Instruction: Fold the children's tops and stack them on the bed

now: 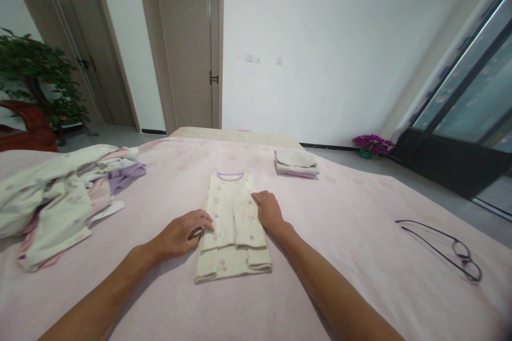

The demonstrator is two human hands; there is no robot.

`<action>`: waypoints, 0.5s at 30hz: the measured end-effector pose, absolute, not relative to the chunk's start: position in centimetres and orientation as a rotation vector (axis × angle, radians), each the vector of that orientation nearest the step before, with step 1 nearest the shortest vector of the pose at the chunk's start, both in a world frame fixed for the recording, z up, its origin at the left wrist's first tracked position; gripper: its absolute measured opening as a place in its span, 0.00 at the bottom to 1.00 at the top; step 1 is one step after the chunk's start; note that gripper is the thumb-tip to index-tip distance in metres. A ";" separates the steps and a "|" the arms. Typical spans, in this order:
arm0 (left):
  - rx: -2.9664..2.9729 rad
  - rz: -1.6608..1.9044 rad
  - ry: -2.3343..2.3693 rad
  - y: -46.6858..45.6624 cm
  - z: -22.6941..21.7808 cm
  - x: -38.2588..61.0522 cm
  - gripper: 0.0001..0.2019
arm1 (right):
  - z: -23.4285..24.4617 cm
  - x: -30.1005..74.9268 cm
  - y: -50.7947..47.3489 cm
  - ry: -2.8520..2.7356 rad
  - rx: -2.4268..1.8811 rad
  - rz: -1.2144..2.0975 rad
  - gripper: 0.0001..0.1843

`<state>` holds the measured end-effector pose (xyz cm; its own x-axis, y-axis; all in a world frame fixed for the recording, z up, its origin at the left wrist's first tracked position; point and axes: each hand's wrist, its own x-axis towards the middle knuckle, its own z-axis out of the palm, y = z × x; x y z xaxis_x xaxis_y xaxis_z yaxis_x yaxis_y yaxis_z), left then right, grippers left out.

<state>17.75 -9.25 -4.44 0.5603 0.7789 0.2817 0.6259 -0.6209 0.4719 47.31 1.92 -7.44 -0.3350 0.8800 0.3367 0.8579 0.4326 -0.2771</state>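
A cream long-sleeved child's shirt (224, 208) with a lilac neckline and small pastel prints lies in front of me. Its sides and sleeves are folded inward into a narrow strip, neckline away from me. My left hand (188, 232) is at its left edge, fingers bent over the fabric and thumb close to them in a pinch. At the right edge, higher up, my right hand (270, 213) has curled fingers against the cloth; its thumb is mostly hidden.
Rumpled children's clothes (76, 186) lie in a heap on the left. A small folded stack (296, 164) sits beyond my right hand. Black-framed glasses (460, 256) rest at the right on the pink bedspread (344, 256). Doors, a plant and purple flowers (372, 144) stand farther off.
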 end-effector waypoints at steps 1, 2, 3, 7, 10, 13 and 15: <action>2.462 0.653 1.149 -9.3 -4.3 17.6 0.16 | -7.4 47.8 1.7 -2.288 -1.404 0.101 0.22; 2.449 0.631 1.139 -9.3 -4.2 17.5 0.16 | -7.4 48.3 1.5 -2.315 -1.336 0.140 0.23; 2.442 0.613 1.123 -9.2 -4.1 17.3 0.16 | -7.3 48.9 1.2 -2.337 -1.269 0.181 0.22; 2.418 0.561 1.061 -9.1 -3.8 16.7 0.18 | -7.0 51.1 0.5 -2.397 -1.042 0.297 0.21; 2.405 0.523 1.071 -9.2 -3.7 16.5 0.18 | -7.0 52.0 0.1 -2.457 -0.942 0.282 0.22; 2.411 0.508 1.100 -9.4 -3.7 16.6 0.18 | -6.8 51.9 -0.4 -2.478 -0.942 0.207 0.24; 2.419 0.524 1.115 -9.4 -3.8 16.7 0.18 | -6.5 51.6 -1.0 -2.462 -0.942 0.172 0.23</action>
